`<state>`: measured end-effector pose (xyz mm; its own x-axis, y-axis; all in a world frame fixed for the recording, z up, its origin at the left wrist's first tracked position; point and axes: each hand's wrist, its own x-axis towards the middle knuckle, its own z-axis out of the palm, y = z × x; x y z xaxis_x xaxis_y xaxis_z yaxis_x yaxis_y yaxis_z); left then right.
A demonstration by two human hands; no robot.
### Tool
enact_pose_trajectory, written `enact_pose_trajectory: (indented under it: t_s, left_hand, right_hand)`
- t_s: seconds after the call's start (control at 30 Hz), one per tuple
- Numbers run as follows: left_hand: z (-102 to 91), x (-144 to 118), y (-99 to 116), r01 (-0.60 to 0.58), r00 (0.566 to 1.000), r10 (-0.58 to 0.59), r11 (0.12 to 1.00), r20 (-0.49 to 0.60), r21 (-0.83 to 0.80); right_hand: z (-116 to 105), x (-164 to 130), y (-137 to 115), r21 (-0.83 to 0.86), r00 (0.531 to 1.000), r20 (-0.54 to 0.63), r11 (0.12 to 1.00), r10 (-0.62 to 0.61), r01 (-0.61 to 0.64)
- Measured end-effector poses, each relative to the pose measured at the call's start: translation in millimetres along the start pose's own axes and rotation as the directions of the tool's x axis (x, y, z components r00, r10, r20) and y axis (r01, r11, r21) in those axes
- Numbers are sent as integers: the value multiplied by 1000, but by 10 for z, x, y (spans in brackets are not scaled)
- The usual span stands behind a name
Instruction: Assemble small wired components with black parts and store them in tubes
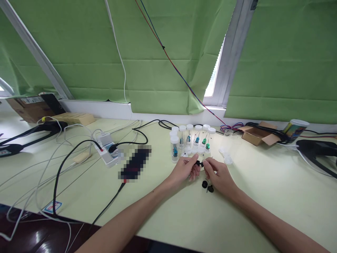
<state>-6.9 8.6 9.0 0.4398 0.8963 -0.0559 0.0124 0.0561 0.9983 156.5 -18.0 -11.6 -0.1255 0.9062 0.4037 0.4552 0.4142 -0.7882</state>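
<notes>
Two hands meet: left hand (185, 169) and right hand (219, 174) both pinch a tiny black part (199, 163), probably light, stiff, fiddly; fingertip grip suits.

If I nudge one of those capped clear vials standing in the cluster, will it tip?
Probably yes: the vials look tall, narrow and light, so a push near the cap likely topples one. They stand close together, so neighbours may fall too. Once down, the round body would likely roll.
</notes>
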Motion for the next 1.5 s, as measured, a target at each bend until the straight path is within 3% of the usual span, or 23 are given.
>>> enact_pose_trajectory:
  t_s: [0.43, 0.77, 1.5]
  left_hand:
    - [-13, 57, -135, 22, 999, -22, 1000, -25, -1]
    - [30, 31, -78, 4, 997, -7, 999, -73, -41]
    - [112, -48, -44, 15, 999, -13, 998, 30, -55]
  right_hand:
    - [-9, -16, 52, 30, 997, 50, 998, -56, 55]
    - [-10, -15, 44, 79, 999, 29, 996, -35, 32]
    - [-26, 5, -5, -34, 999, 3, 998, -45, 46]
